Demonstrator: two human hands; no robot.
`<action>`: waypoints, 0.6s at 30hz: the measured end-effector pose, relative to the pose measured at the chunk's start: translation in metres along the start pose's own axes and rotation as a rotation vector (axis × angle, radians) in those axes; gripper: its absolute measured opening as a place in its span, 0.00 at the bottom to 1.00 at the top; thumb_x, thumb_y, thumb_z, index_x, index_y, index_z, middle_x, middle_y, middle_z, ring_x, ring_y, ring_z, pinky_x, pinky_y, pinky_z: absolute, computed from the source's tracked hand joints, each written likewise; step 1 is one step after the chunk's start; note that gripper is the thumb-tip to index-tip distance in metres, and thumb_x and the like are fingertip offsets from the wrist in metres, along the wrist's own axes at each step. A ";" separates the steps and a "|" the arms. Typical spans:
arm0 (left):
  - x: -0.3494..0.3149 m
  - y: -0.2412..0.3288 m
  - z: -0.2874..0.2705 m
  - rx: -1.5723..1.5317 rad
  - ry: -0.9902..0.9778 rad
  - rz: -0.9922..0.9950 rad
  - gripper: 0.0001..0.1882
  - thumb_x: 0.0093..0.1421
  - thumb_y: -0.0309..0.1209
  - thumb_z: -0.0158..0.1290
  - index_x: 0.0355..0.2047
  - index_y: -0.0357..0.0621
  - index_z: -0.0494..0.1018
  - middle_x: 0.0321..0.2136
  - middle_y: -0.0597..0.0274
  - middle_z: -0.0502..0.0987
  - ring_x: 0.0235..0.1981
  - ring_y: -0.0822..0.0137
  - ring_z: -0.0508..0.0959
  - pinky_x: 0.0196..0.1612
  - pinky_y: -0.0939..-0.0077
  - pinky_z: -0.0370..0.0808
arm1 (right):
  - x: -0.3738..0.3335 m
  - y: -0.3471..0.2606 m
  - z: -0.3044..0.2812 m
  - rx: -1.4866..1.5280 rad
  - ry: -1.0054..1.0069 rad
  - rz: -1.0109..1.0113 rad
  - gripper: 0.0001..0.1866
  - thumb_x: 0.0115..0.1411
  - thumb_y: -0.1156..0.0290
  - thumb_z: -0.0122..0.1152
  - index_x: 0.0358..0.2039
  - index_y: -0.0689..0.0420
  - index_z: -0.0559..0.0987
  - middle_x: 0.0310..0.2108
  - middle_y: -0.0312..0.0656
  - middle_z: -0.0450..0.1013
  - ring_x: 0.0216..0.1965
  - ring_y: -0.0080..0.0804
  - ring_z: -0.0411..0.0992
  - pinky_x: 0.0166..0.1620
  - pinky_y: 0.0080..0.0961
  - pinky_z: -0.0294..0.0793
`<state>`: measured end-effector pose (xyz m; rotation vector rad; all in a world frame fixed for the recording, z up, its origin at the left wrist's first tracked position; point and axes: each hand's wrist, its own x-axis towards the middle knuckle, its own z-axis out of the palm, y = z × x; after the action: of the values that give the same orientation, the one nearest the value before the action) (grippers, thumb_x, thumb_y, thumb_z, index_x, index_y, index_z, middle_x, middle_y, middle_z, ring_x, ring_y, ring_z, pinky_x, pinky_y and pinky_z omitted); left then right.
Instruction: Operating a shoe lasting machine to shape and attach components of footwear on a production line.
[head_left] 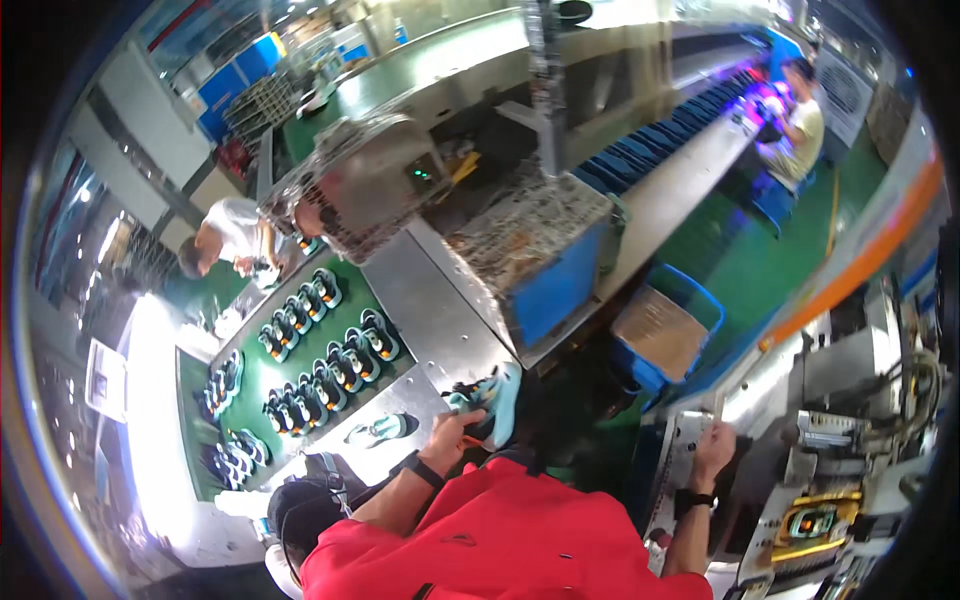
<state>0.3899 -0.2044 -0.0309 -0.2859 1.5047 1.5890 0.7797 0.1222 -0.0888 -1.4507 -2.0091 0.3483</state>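
Observation:
In front of my body, my left hand (pixel 448 442) grips a light teal and black sneaker (pixel 504 402), its fingers closed on the shoe's edge. The pale side of the sneaker faces right. Just left of that hand, a single teal and black sneaker (pixel 388 428) lies on the bare metal surface. Off to the right, my right hand (pixel 713 447) is at the edge of a machine (pixel 690 435), its fingers curled. Whatever those fingers may hold is too small to make out.
Rows of sneakers (pixel 320 388) stand on a green conveyor belt (pixel 290 360) at the left. A person (pixel 235 235) handles something beyond them. A blue chair (pixel 660 335) stands ahead right. Farther off, another person (pixel 797 125) sits beside a line of dark pieces (pixel 650 145).

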 end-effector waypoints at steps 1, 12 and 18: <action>0.005 0.018 -0.009 -0.033 0.052 -0.011 0.08 0.58 0.23 0.56 0.37 0.31 0.74 0.30 0.53 0.79 0.29 0.58 0.82 0.30 0.62 0.82 | 0.036 -0.036 -0.006 0.079 0.083 -0.101 0.05 0.59 0.74 0.58 0.36 0.59 0.77 0.33 0.46 0.73 0.34 0.42 0.73 0.39 0.35 0.72; 0.247 0.147 -0.216 -0.282 0.299 0.289 0.11 0.48 0.29 0.63 0.30 0.35 0.78 0.28 0.53 0.79 0.25 0.56 0.80 0.26 0.65 0.77 | 0.270 -0.598 -0.015 0.055 0.157 -1.370 0.15 0.51 0.82 0.61 0.42 0.60 0.77 0.40 0.48 0.75 0.44 0.48 0.72 0.47 0.36 0.72; 0.325 0.262 -0.280 -0.289 0.661 0.233 0.16 0.47 0.28 0.63 0.30 0.30 0.70 0.24 0.52 0.76 0.19 0.60 0.76 0.19 0.66 0.72 | 0.311 -0.835 0.098 -0.164 0.081 -1.778 0.28 0.46 0.83 0.63 0.51 0.57 0.73 0.51 0.45 0.71 0.52 0.45 0.70 0.53 0.37 0.71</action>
<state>-0.0948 -0.2719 -0.1448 -0.8967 1.8366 2.0225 0.0258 0.1233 0.3967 0.5850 -2.4122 -0.6269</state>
